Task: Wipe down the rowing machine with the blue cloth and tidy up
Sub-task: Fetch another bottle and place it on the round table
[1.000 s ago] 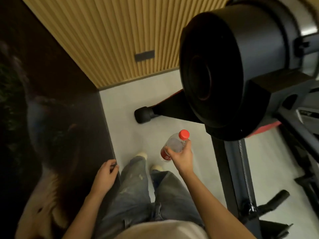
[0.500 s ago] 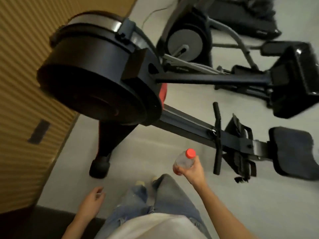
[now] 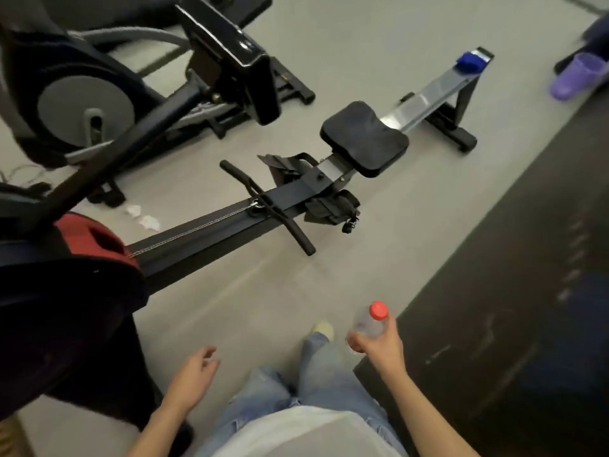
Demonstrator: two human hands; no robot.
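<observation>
The rowing machine (image 3: 211, 230) stretches from its black flywheel housing at the lower left to the far upper right. Its black seat (image 3: 365, 138) sits on the silver rail, and the handle (image 3: 268, 206) lies across the beam. A blue cloth (image 3: 469, 62) rests on the far end of the rail. My right hand (image 3: 379, 344) grips a clear bottle with a red cap (image 3: 370, 321) low in the view. My left hand (image 3: 191, 379) hangs empty with fingers loosely apart, beside the flywheel housing.
An elliptical trainer (image 3: 85, 103) stands behind the rower at the upper left. Two white crumpled scraps (image 3: 141, 217) lie on the grey floor near the beam. A dark mat (image 3: 514, 301) covers the floor at the right. A purple slipper (image 3: 578, 75) lies at the far right.
The view has swung right, away from the wooden wall, along the rower to its far end. My right hand keeps hold of the bottle. My left hand has come off the dark wall.
</observation>
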